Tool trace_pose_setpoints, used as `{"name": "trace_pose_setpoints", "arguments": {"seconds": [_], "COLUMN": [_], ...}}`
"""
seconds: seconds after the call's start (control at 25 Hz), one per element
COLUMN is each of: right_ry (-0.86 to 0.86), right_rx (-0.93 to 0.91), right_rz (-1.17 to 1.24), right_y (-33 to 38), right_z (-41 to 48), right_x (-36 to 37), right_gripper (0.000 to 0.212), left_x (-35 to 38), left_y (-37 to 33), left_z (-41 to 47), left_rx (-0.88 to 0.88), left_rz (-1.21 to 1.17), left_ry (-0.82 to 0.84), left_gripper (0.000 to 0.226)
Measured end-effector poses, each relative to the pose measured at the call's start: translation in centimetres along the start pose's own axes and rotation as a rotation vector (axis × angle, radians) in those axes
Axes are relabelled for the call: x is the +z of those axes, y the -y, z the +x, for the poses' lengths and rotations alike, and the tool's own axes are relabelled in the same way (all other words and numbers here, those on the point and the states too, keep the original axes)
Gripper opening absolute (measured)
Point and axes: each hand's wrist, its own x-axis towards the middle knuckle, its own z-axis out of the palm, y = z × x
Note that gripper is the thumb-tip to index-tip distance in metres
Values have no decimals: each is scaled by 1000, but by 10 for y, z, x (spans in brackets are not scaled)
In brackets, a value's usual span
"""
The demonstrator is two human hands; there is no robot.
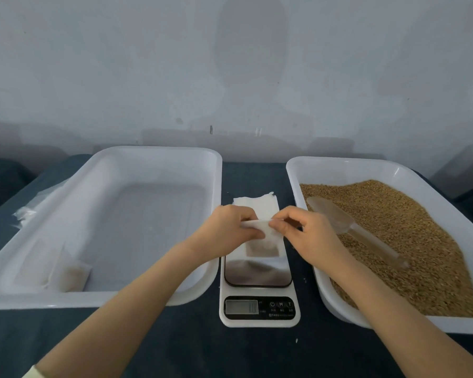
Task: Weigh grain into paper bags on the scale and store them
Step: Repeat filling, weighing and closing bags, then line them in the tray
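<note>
Surface: dark cloth table, pale wall at 12 o'clock.
Scale: kitchen scale dead centre, display digits too blurred to trust.
Task thing: paper bag over the scale platform, some grain showing in its lower part (touching the platform or not, can't tell).
Left hand: pinching the bag's top edge.
Right hand: pinching the same edge from 3 o'clock.
Risk 1: mouth tips while being handled, grain spills onto platform or cloth.
Risk 2: thin paper tears if the pinches pull apart.
Risk 3: right wrist nudges the scoop lying on the grain.
Edges: grain tray rim just beside the scale at 3 o'clock, storage tray rim at 9.
Room: narrow lane only; empty bag stack at 12; storage tray mostly bare, filled bags in its 7 o'clock corner.
</note>
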Motion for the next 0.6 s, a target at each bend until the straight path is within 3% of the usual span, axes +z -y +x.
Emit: {"name": "trace_pose_setpoints", "arguments": {"seconds": [0.2, 0.36, 0.48, 0.6], "right_ry": [-36, 22, 34, 33], "right_rx": [19, 39, 19, 1], "right_rz": [104, 56, 16, -23], "right_y": [-1, -5, -7, -8], "right_z": [-1, -2, -2, -3], "right_x": [2, 5, 6, 7], "right_gripper": [19, 21, 20, 21], "left_x": [-39, -102, -129, -134], "left_y": [-9, 18, 53, 94], "left_z": [-19, -54, -87, -109], "left_rx": [-82, -282, -455, -673], "left_rz": [-14, 173, 379, 478], "left_ry": [-191, -366, -329, -144], "left_gripper": [29, 22, 20, 17]}}
